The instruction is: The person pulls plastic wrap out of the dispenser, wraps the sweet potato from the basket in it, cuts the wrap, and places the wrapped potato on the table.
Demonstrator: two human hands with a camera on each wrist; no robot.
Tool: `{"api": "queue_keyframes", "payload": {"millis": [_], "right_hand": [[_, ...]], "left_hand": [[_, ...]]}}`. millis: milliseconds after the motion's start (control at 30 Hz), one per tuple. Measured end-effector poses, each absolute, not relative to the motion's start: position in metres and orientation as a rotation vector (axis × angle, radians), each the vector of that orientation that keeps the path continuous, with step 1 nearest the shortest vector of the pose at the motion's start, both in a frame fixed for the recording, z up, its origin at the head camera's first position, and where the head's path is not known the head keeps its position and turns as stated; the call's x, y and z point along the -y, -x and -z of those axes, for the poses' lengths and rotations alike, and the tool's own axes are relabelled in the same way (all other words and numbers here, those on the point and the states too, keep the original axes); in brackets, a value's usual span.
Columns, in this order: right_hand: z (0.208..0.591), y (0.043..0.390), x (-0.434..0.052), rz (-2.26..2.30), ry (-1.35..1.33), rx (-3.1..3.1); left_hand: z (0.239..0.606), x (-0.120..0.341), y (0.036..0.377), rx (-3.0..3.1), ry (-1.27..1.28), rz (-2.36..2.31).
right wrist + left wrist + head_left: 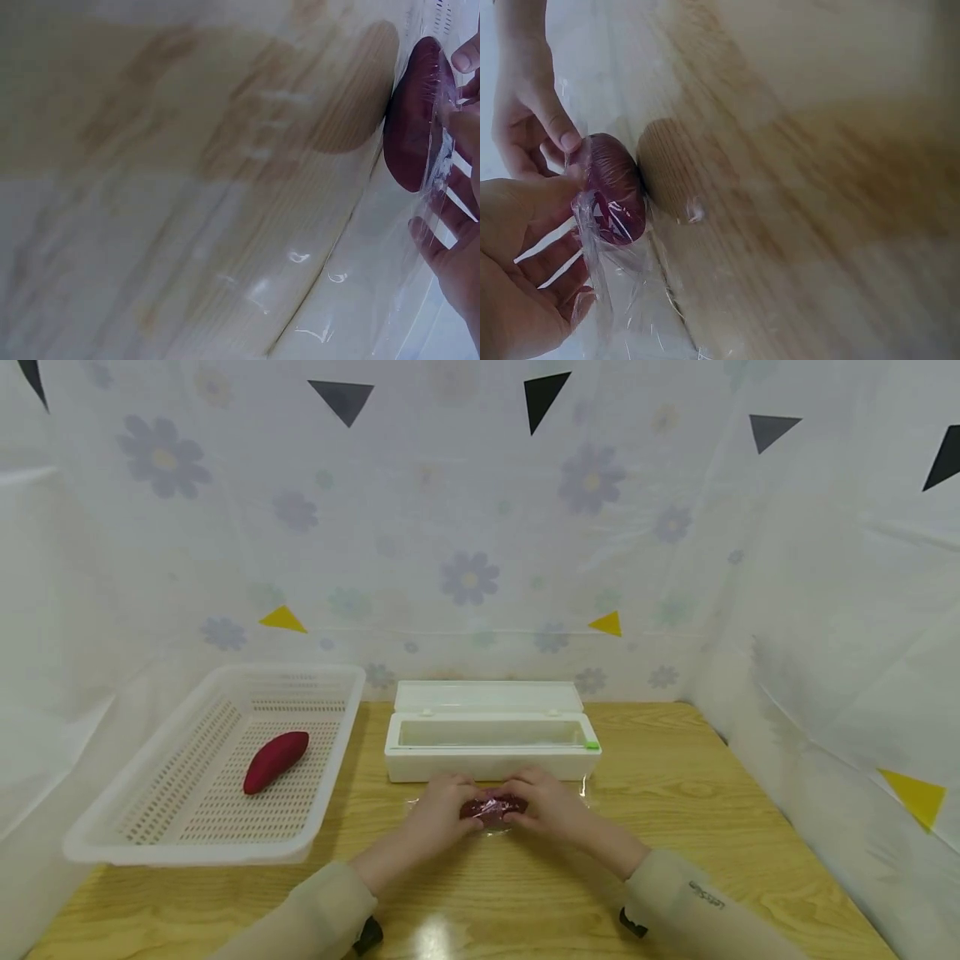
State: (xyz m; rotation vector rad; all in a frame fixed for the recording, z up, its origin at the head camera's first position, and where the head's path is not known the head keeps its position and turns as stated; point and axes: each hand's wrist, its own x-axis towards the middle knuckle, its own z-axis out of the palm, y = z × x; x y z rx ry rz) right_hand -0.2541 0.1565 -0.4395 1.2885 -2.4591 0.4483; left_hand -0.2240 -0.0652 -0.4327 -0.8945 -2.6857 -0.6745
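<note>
While pinching clear film (602,262), gripping wrapped red sweet potato (493,811) with bent fingers and thumbs of left hand (442,810) and right hand (553,806), between white box (491,767) and near edge of bench (480,885). Note second sweet potato (276,762) inside basket (187,855) by left edge, with box lid (487,696) raised near far edge.

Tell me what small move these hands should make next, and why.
Perhaps fold the loose plastic film in against the sweet potato: the left hand and right hand both hold it, and slack film sticks out at either side.
</note>
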Motion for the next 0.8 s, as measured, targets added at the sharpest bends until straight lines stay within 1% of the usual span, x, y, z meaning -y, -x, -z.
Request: {"api": "queue_keyframes", "payload": {"millis": [500, 667, 800], "right_hand": [[0.444, 0.256, -0.154, -0.453, -1.261, 2.544], [0.442, 0.25, -0.157, -0.486, -1.267, 2.566], [0.439, 0.244, -0.16, -0.441, -1.275, 2.568]], "left_hand": [[0.435, 0.064, 0.231, 2.763, 0.827, 0.778], [0.436, 0.065, 0.23, 2.775, 0.872, 0.863], [0.435, 0.068, 0.228, 2.79, 0.912, 1.031]]}}
